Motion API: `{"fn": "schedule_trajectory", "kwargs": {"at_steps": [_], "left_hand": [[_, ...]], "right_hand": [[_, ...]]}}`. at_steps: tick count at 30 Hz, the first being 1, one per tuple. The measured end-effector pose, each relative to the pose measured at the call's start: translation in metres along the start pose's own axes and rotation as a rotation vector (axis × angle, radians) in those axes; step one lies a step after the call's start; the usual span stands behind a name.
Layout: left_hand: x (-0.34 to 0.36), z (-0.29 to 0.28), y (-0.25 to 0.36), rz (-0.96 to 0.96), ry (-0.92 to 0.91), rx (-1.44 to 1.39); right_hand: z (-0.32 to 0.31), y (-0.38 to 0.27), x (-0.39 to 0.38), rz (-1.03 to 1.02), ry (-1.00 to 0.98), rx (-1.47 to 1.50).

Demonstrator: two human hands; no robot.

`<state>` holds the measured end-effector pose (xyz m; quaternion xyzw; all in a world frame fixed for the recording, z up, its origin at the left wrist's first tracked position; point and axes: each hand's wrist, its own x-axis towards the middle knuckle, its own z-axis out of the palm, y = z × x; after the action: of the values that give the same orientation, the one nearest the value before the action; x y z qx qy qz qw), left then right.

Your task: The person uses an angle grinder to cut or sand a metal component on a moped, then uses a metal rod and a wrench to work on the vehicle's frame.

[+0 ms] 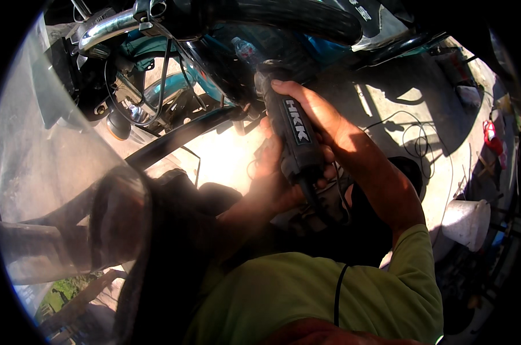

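The right hand (319, 112) is clamped on the front of the grinder (291, 135), and the glare-washed left hand (266, 161) wraps its rear body from the left. The grinder is held above the floor (441, 181), just right of a dark bar (180, 137), with a bottle (245, 49) beyond its head and a white bucket (467, 223) off to the right.

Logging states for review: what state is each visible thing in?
Dark cylindrical power tool: held; running or off, unclear.
Right grip: closed around the tool.
Left grip: beside the tool; closure unclear.
Thick black cord: bent, attached to the tool.
White tapered bucket: contents hidden.
Clear plastic bottle: fill unclear.
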<state>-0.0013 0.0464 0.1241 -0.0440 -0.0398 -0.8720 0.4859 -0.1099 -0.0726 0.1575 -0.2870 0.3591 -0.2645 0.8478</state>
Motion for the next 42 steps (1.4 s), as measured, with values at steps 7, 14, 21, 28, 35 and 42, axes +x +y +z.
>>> {"fn": "schedule_trajectory", "kwargs": {"at_steps": [7, 14, 21, 28, 35, 42], "left_hand": [[0.0, -0.003, -0.001, -0.035, 0.084, 0.005], [0.002, 0.003, 0.0, -0.135, 0.221, 0.1], [-0.01, -0.012, 0.006, 0.015, 0.382, 0.713], [-0.012, -0.026, 0.003, 0.13, 0.359, 1.076], [-0.009, -0.035, 0.008, 0.075, 0.241, 1.031], [0.017, -0.029, -0.018, -0.066, 0.417, 1.91]], "right_hand": [[-0.01, 0.001, -0.003, 0.133, -0.024, 0.055], [-0.02, 0.005, -0.014, 0.128, 0.101, 0.136], [-0.05, 0.01, -0.004, 0.044, 0.141, 0.24], [-0.068, 0.015, -0.005, -0.124, 0.233, 0.218], [-0.076, 0.014, -0.027, -0.207, 0.444, 0.145], [-0.134, 0.044, -0.031, -0.227, 0.45, 0.05]]}}
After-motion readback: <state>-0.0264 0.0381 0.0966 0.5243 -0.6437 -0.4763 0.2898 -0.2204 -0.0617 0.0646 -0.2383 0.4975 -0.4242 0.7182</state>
